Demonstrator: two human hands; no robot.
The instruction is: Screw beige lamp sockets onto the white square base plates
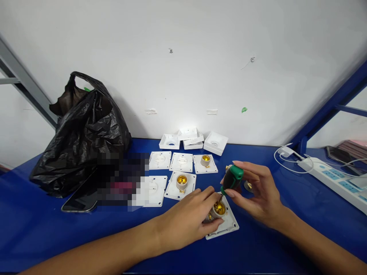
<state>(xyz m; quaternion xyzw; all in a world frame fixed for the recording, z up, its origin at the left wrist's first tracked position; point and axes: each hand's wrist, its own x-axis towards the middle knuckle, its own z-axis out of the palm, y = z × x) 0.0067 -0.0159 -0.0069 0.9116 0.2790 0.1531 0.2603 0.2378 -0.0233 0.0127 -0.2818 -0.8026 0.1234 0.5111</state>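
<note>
Left hand [187,217]: closed on the lamp holder [220,218], lower centre of frame, pinning it to the blue table [43,236].
Right hand [258,191]: gripping the green-handled screwdriver [231,179], tip down into the holder's brass socket.
Behind: further holders [181,182] in rows.
Left: black bag [83,133], phone [82,198].
Right edge: power strip [335,179].

White wall [183,57] fills the upper frame, evenly lit, soft shadows. Two screws [171,50] in it at upper centre; pale tape patches [150,111] and a green scrap [244,109] lower down. Blue table [43,236] runs across the bottom. Grey frame [25,82] slants at upper left, blue frame [329,109] at right edge. Black bag [83,141] on table at left, against wall, phone [82,198] just in front. White power strip [332,177] and charger [285,152] with cable at right.
</note>
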